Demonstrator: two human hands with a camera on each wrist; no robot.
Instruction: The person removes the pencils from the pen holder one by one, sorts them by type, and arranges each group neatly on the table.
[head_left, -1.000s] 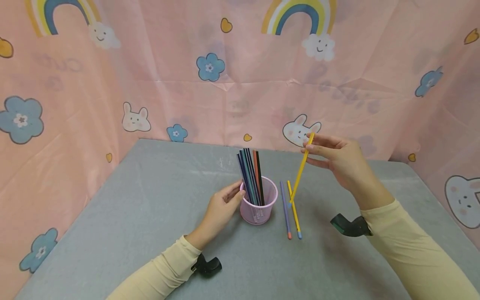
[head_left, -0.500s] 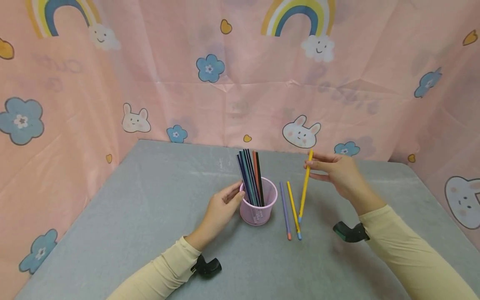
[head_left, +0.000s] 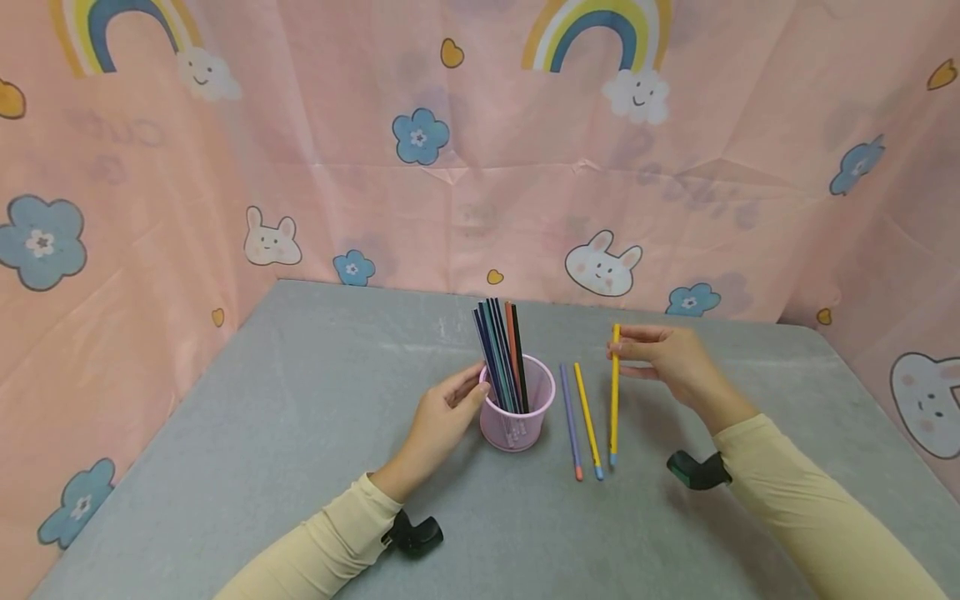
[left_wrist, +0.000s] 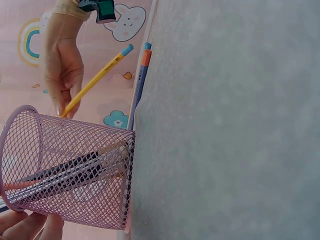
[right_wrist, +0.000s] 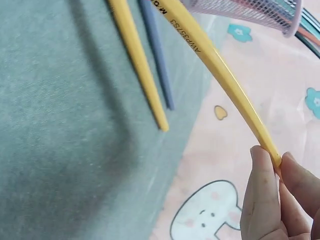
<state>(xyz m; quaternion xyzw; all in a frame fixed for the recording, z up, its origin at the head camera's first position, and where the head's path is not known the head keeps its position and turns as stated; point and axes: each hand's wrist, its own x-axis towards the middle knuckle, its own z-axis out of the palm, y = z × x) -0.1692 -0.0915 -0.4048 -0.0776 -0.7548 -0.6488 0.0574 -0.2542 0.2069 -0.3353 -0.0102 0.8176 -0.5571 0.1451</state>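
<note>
Lower in the head view than a second ago, the slim yellow wooden pencil with a blue end (head_left: 614, 396) has swung toward the table's right edge; its blue end, which then crossed in front of the lying pencils, now shows to their right. Its shaft is plain yellow with small dark printed lettering, and it slants, blue end down toward the table and clear of it in the left wrist view. It is over the middle part of the gray table (head_left: 337, 433), right of the other pencils.

The right hand (head_left: 681, 367) pinches it near its upper end between thumb and fingers, the gap between them just the pencil's thickness. Just beside it, a second yellow pencil with a blue end (head_left: 588, 421) and a purple pencil with a red end (head_left: 571, 421) lie side by side, unmoved, blunt ends toward the table's near edge.

Left of these stands a pink mesh cup (head_left: 512, 432), upright, holding a leaning bundle of dark, teal and orange pencils (head_left: 501, 358). The left hand (head_left: 438, 421), fingers and thumb parted around the cup's left side, holds its rim as before. Pink printed cloth (head_left: 480, 192) hangs behind the table's far edge.
</note>
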